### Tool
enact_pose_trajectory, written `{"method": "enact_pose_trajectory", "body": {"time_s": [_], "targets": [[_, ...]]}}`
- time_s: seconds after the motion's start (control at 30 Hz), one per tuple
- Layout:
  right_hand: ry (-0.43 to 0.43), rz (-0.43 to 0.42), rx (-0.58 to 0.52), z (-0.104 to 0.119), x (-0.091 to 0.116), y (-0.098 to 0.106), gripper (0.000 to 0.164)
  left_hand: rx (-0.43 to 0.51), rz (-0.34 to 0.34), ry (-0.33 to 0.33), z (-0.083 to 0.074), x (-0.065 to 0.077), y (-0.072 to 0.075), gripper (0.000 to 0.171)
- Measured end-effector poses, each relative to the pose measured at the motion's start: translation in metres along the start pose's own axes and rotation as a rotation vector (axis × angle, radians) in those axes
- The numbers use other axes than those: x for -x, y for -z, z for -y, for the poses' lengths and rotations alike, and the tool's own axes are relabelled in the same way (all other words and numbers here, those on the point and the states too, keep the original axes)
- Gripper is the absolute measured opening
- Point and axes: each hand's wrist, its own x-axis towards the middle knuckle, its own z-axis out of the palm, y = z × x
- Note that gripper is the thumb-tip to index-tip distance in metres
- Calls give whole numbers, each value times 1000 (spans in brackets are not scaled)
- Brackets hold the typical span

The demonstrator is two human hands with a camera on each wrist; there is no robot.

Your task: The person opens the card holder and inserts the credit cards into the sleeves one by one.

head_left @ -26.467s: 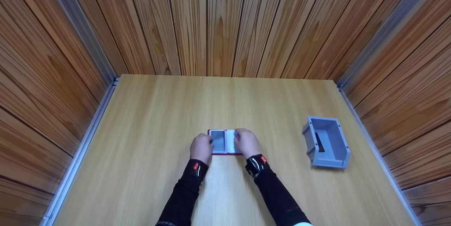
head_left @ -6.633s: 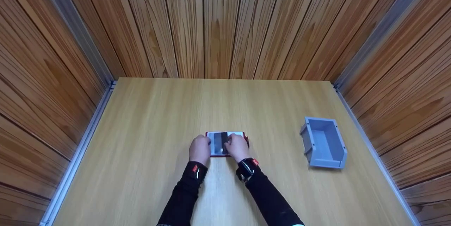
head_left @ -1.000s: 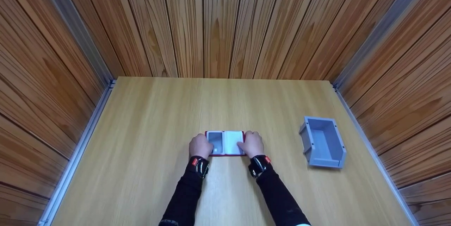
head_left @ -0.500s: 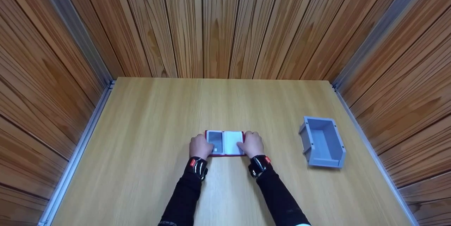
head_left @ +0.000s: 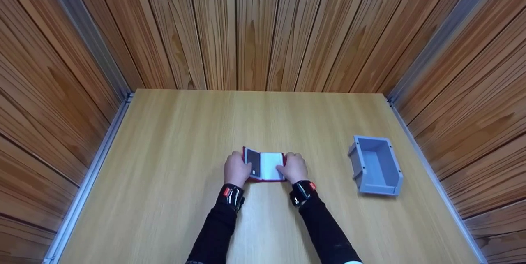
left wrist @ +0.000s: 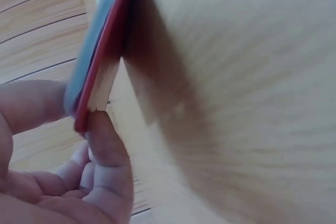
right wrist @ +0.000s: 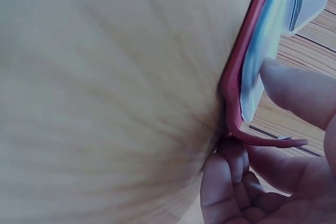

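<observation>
A red card holder [head_left: 271, 167] with whitish, pocketed pages lies spread open at the middle of the table. Its left half tilts up off the wood, and that page's pocket [head_left: 254, 163] looks dark with a small pale square low on it. My left hand [head_left: 237, 169] pinches the outer left edge, the thumb on the page and a finger under the red cover [left wrist: 107, 40]. With the thumb on the right page [right wrist: 265, 40] and the other fingers at the cover's edge, my right hand [head_left: 295, 168] grips the right half. A short red strap [right wrist: 273, 141] sticks out beside that hand.
A blue-grey plastic bin [head_left: 378, 190] stands on the table [head_left: 189, 132] at the right. Wood-panelled walls [head_left: 263, 29] with metal corner rails close in the back and both sides.
The left hand has raised the holder's left half, which lay flat half a second ago; the right hand stays put. Earlier, a dark strip left the bin and was in the right hand over the holder.
</observation>
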Motion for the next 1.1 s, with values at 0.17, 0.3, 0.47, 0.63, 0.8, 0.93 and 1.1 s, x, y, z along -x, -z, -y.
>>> {"method": "enact_pose_trajectory", "body": {"time_s": [0.17,0.3,0.47,0.63,0.8,0.93,1.1], "targets": [[23,-21,-27,-2,0,0,37,39,-24,-57,-11,3,-3,23],[60,-43,-47,-5,0,1,34,74,-49,-120,-17,6,-7,22],[67,-24,-78,-8,-1,1,34,94,-53,-148,-25,8,-15,18],[80,-18,-98,-11,-1,2,35,79,-57,-198,-33,11,-23,19],[84,-23,-128,-14,-2,3,31,37,-72,-252,-38,13,-32,24],[90,-22,-145,-16,-3,3,31,-7,-67,-276,-41,14,-40,23],[122,-28,-166,-18,-4,3,28,-61,-35,-272,-45,14,-50,23]]}}
